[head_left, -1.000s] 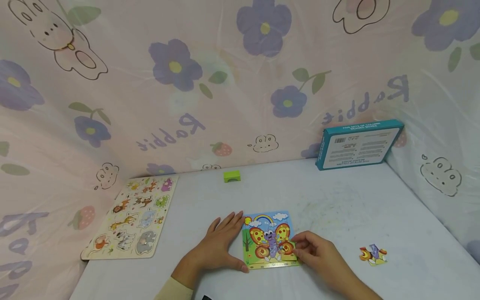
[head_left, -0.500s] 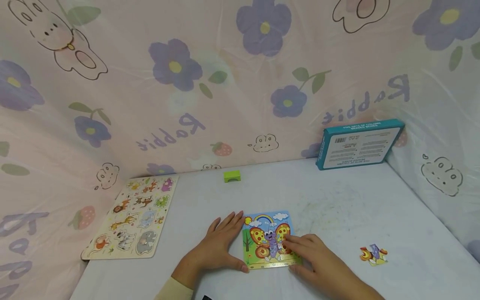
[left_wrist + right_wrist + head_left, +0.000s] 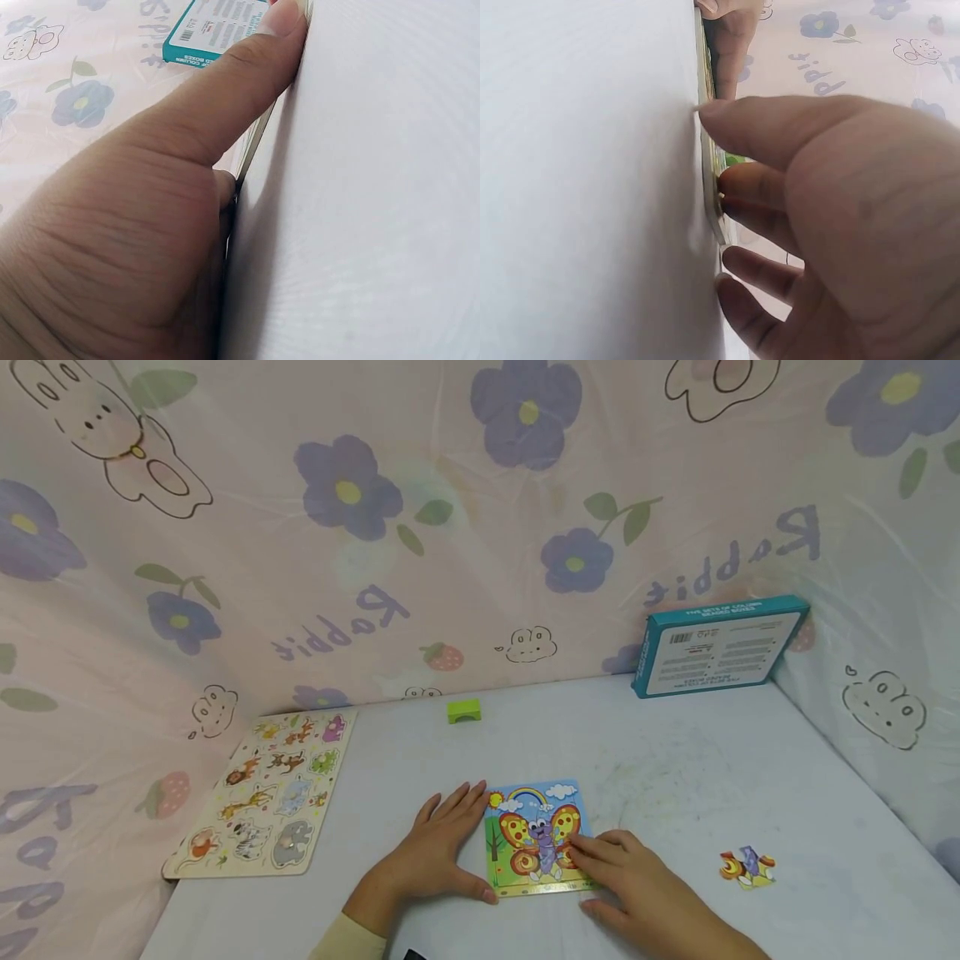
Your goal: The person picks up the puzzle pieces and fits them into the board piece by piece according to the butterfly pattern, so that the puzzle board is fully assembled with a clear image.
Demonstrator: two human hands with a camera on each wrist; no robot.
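Observation:
A square butterfly jigsaw puzzle (image 3: 534, 817) lies flat on the white table in the head view. My left hand (image 3: 431, 850) rests along its left side, fingers spread, thumb at the near left corner. My right hand (image 3: 633, 881) presses its fingertips on the lower right of the picture and covers part of one wing. In the right wrist view, the fingers (image 3: 754, 184) touch the board's face while the thumb stays near the edge of the board (image 3: 711, 195). A loose puzzle piece or small cluster of pieces (image 3: 748, 867) lies right of the right hand.
An animal peg puzzle board (image 3: 262, 802) lies at the left. A green arch block (image 3: 464, 711) sits at the back, and a teal box (image 3: 723, 647) leans upright at the back right. Printed cloth (image 3: 450, 552) walls the table's back and sides.
My right hand has gone from pinching a puzzle piece at the lower right edge to pressing on that spot with extended fingers. The piece now lies flatter. My left hand has stayed put.

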